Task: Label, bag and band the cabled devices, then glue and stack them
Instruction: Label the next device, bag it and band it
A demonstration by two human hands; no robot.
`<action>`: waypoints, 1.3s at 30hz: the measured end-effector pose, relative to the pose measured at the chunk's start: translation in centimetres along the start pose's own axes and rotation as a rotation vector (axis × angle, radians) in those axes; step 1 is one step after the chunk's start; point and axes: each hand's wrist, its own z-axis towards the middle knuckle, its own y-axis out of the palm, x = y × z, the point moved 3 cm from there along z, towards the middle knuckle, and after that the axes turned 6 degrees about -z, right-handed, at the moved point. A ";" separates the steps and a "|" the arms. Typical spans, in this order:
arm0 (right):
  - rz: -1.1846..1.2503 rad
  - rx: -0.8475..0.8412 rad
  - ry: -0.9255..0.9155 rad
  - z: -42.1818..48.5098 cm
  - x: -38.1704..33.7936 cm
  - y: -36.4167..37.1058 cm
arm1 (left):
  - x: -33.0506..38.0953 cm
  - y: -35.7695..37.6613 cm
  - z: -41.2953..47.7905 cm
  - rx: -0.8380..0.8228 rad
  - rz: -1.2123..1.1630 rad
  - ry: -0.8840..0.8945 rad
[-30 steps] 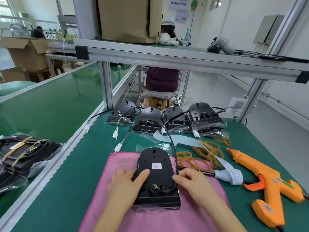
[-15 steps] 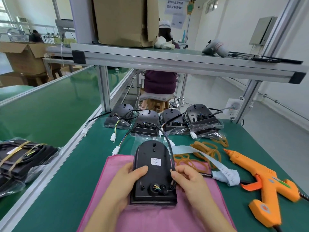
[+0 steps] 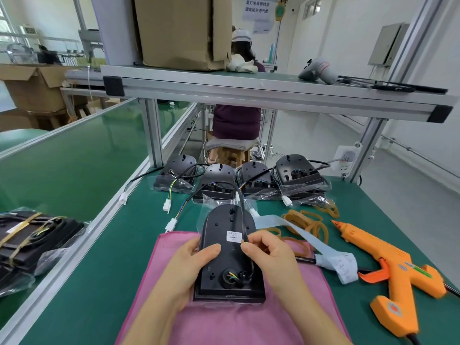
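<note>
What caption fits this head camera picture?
The left hand and right hand grip a black device over a pink cloth.

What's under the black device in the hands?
A pink cloth on the green table; clear bag film shows at the black device's far and near edges. Directly beneath is hidden by the device.

Five black devices [image 3: 219, 175] lie on the green bench [image 3: 112, 257]: one device [image 3: 229, 262] on the single pink cloth [image 3: 224, 324], four in a row behind. One orange glue gun [image 3: 388, 265], one label strip [image 3: 298, 232]; rubber bands [image 3: 308, 222] too tangled to count
</note>
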 end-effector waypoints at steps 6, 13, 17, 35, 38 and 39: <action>-0.192 0.155 -0.058 0.0 1.1 0.0 | 0.4 0.3 0.2 -0.022 -0.022 0.089; 0.438 -0.038 0.437 0.2 3.0 0.5 | 0.4 0.0 0.2 -0.032 -0.076 0.096; 0.696 -0.261 0.539 0.4 1.9 0.8 | 0.2 -0.4 0.4 -0.075 -0.087 0.030; 0.704 -0.335 0.598 1.0 2.0 0.1 | 7.6 3.6 16.6 -0.131 1.078 0.121; 0.687 -0.360 0.587 1.1 1.9 0.2 | 7.3 3.6 17.8 -0.164 1.089 0.093; 0.692 -0.370 0.582 1.1 1.9 0.3 | 7.5 3.5 18.1 -0.138 1.061 0.128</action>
